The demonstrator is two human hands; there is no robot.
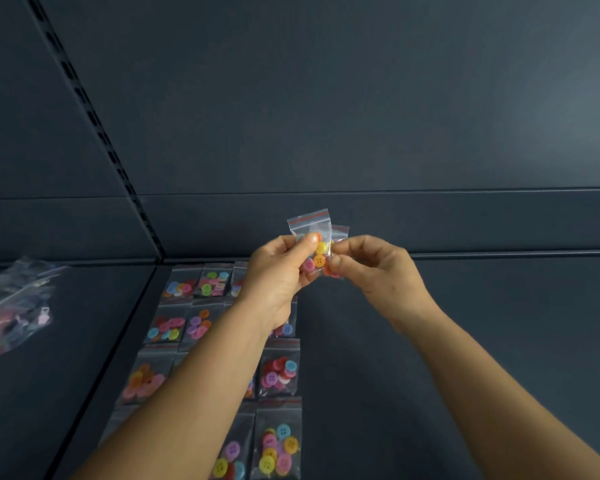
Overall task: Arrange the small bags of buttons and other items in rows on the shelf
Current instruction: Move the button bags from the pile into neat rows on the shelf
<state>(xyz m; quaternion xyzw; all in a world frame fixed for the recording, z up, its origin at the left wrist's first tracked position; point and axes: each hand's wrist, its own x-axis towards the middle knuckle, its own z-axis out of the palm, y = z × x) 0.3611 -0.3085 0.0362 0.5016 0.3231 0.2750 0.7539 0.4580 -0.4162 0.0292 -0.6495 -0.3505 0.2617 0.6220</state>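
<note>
Both hands are raised above the dark shelf (465, 341). My left hand (278, 271) pinches a small clear zip bag of coloured buttons (315, 244) between thumb and fingers. Close beside it, my right hand (378, 268) pinches a second small bag (338, 237), mostly hidden behind the first. On the shelf below lie several button bags in rows (278, 372), running from the back wall toward me; my left forearm covers part of them.
A loose heap of clear bags (14, 306) with mixed items lies on the neighbouring shelf section at the left. A slotted upright (94, 123) separates the two sections. The dark back wall (395, 220) rises behind the rows. Bare shelf lies to the right of the rows.
</note>
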